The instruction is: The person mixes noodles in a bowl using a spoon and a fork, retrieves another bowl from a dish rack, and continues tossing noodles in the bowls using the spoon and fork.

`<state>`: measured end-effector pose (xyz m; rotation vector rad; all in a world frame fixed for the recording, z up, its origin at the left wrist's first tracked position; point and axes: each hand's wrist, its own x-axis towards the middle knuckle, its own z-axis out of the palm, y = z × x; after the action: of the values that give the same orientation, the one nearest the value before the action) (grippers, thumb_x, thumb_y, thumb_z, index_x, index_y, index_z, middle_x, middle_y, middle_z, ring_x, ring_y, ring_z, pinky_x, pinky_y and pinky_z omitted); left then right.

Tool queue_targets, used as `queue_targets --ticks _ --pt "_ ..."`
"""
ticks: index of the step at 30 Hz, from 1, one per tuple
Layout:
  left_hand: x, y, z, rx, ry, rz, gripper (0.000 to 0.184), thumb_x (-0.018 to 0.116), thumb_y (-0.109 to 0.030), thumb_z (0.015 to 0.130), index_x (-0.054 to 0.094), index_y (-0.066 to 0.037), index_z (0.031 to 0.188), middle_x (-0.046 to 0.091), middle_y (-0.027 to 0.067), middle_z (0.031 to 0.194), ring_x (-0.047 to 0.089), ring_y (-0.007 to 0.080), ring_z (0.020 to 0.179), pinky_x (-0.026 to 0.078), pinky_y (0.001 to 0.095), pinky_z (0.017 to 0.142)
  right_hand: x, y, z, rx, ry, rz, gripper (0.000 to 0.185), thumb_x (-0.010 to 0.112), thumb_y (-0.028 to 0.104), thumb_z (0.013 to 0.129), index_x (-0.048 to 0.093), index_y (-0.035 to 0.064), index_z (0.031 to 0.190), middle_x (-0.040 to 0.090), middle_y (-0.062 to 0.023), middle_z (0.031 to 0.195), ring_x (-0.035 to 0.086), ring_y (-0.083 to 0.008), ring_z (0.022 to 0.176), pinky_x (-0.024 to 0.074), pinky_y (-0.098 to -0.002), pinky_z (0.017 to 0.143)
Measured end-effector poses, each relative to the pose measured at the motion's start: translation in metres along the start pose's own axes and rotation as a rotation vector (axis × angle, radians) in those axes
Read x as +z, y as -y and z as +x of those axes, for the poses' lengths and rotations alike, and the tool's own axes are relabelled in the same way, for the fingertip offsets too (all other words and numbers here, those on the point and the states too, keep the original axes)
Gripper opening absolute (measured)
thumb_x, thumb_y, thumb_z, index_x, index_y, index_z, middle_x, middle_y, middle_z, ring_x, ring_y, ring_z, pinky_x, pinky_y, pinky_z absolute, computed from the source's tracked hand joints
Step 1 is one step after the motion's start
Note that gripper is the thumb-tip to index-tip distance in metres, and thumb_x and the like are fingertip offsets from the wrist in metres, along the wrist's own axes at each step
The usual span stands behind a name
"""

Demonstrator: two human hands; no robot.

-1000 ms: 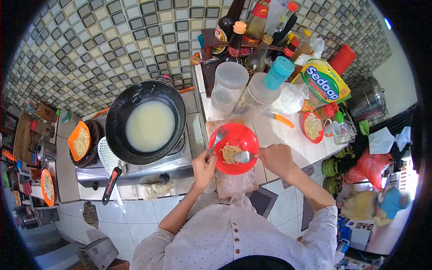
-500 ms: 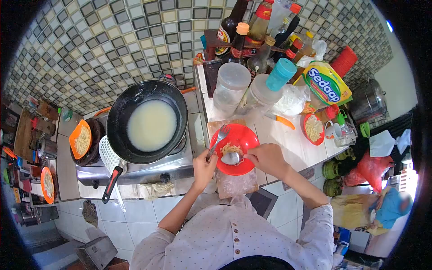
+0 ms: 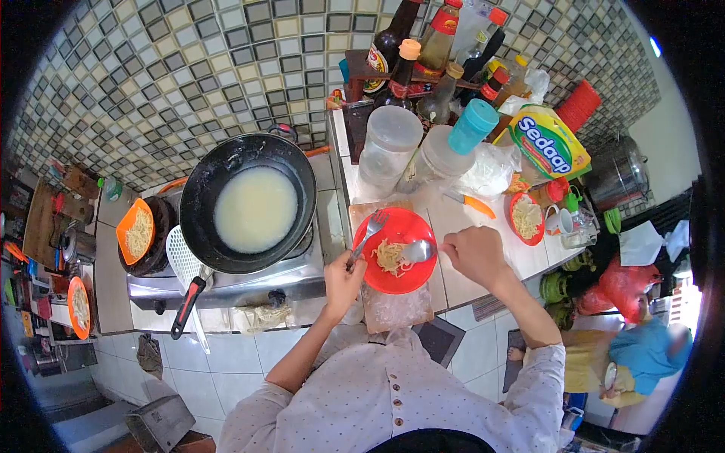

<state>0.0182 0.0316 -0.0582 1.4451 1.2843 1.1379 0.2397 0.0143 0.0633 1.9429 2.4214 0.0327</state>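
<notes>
A red bowl [image 3: 400,282] sits on a wooden board [image 3: 381,311] with a small heap of pale noodles [image 3: 390,258] inside. My left hand [image 3: 344,281] is closed around the handle of a fork [image 3: 374,224], its tines pointing up over the bowl's left side. At the bowl's right rim, my right hand [image 3: 477,257] grips a spoon [image 3: 418,251]. The spoon's bowl rests at the right edge of the noodles, its handle running into my fingers.
To the left, a black wok [image 3: 189,170] of cloudy pale liquid stands on the stove [image 3: 226,287], with a slotted ladle [image 3: 183,260] beside it. Jars [image 3: 389,143], bottles and an orange-handled knife [image 3: 477,205] lie beyond the bowl. Another person [image 3: 642,359] stands at far right.
My right hand has moved right, drawing the spoon from over the noodles to the bowl's right side. More noodles show now. My left hand and the fork have barely moved.
</notes>
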Motion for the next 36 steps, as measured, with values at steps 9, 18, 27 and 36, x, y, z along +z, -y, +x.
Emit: queue_targets --ticks 9,18,27,36 --pt "0.001 0.002 0.0 0.025 -0.016 0.016 0.024 0.057 -0.013 0.075 0.047 0.004 0.063 0.039 0.0112 0.047 0.034 0.0084 0.046 0.031 0.0301 0.041 0.034 0.025 0.01 -0.005 -0.073 0.191 0.025 0.049 0.03 0.082 0.061 0.0105 0.071 0.056 -0.01 0.053 0.057 -0.0272 0.049 0.0436 -0.0391 0.045" --pt "0.001 0.001 0.0 0.021 -0.017 0.043 0.021 0.057 -0.013 0.074 0.049 0.004 0.065 0.04 0.0118 0.048 0.035 0.0077 0.047 0.032 0.029 0.042 0.032 0.032 -0.006 0.026 0.082 0.159 0.02 0.053 0.029 0.079 0.061 0.0125 0.072 0.055 -0.0107 0.053 0.057 -0.0279 0.05 0.0431 -0.0399 0.045" --pt "-0.001 0.002 0.0 -0.035 0.038 0.024 0.021 0.057 -0.011 0.076 0.047 0.005 0.064 0.037 0.0062 0.049 0.032 0.0074 0.051 0.027 0.028 0.042 -0.011 -0.001 -0.003 0.104 0.031 0.191 0.024 0.052 0.031 0.079 0.061 0.011 0.069 0.056 -0.0109 0.056 0.056 -0.0292 0.056 0.0424 -0.0407 0.052" --pt "-0.003 0.006 -0.002 -0.009 0.027 0.088 0.025 0.057 -0.013 0.077 0.046 0.004 0.063 0.036 0.0057 0.048 0.031 0.0071 0.05 0.027 0.0275 0.041 0.025 -0.021 -0.015 0.224 0.148 0.705 0.031 0.045 0.032 0.085 0.058 0.0048 0.079 0.055 -0.0162 0.061 0.054 -0.0345 0.061 0.0405 -0.0418 0.055"
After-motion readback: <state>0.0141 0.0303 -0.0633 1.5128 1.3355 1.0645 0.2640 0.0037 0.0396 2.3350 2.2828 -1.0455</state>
